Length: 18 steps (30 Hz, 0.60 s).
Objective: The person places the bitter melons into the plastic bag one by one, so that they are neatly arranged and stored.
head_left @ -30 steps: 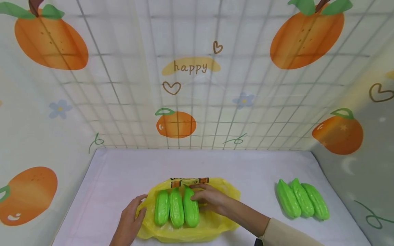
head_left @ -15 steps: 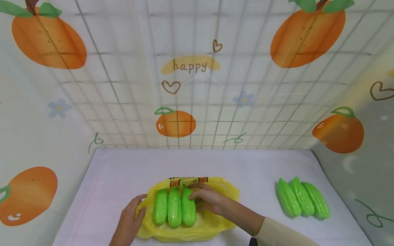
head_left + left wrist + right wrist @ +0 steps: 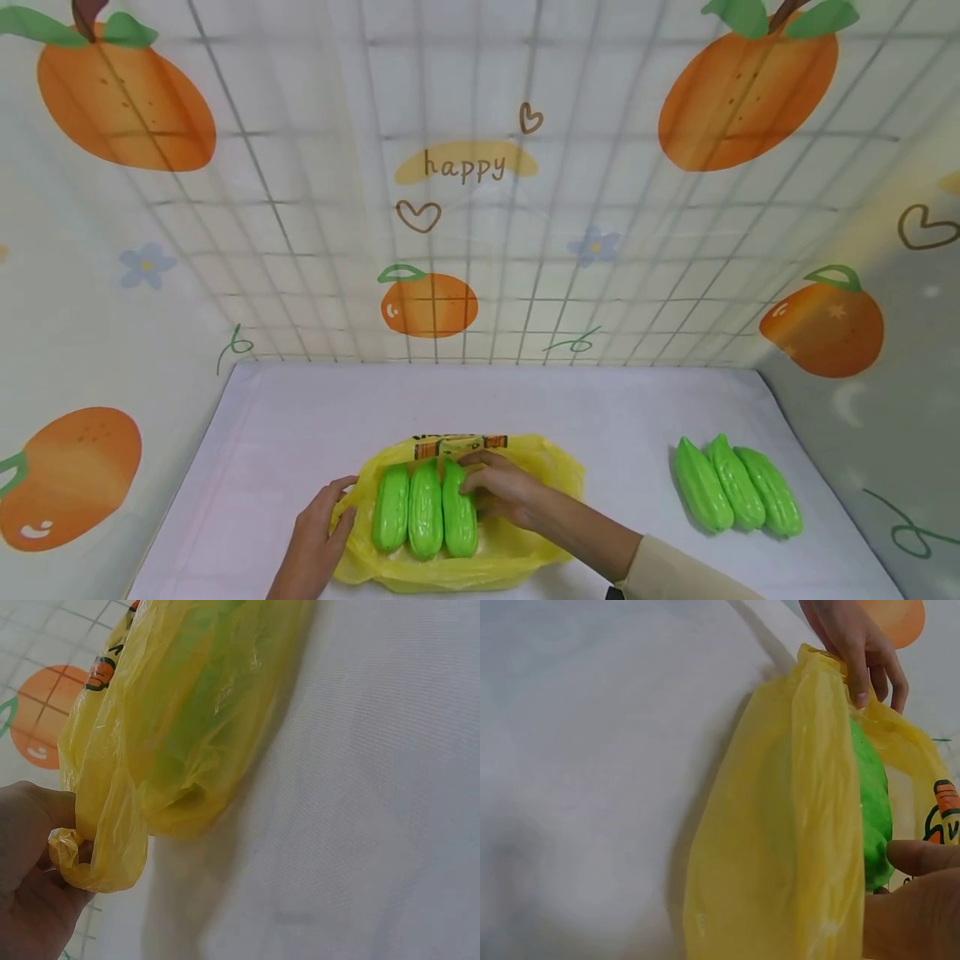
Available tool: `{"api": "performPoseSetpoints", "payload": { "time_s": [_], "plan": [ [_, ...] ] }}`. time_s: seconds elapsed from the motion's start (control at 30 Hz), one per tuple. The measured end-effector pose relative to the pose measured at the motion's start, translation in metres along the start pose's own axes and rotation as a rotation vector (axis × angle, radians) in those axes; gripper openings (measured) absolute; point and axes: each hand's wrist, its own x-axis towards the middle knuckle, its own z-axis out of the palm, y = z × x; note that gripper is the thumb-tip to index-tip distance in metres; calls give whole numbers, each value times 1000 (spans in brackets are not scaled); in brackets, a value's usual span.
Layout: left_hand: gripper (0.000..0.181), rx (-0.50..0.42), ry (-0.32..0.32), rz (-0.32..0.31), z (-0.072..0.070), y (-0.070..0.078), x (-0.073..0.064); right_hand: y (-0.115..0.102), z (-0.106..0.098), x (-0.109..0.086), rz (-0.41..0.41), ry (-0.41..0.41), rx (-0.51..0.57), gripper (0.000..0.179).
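Note:
A yellow plastic bag [image 3: 420, 575] lies spread on the table with its mouth facing up. Inside it, three shiny, bright green, bumpy cucumber-shaped vegetables lie side by side: a left one [image 3: 392, 512], a middle one [image 3: 426, 517] and a right one [image 3: 460, 521]. My left hand [image 3: 318, 529] pinches the bag's left rim; the left wrist view shows a bunched loop of film [image 3: 112, 859] at those fingers. My right hand [image 3: 506, 487] reaches into the bag and grips the upper part of the right vegetable, thumb on its side. The other fingers are partly hidden.
Three more green vegetables [image 3: 738, 487] lie together on the white table [image 3: 585, 400] at the right. A printed fabric wall [image 3: 480, 250] with oranges and grid lines encloses the back and sides. The bag's printed label [image 3: 457, 446] shows along its far edge.
The right vegetable has moved slightly left and now lies close against the middle one, my right hand moving with it. My left hand stays on the bag's rim.

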Motion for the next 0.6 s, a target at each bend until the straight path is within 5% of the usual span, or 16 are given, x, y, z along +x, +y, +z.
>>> {"api": "performPoseSetpoints", "payload": {
  "time_s": [0.6],
  "plan": [
    [38,2,12,25,2,1,0,0,-6,-16,-34,20,-89,62]
  ]
}}
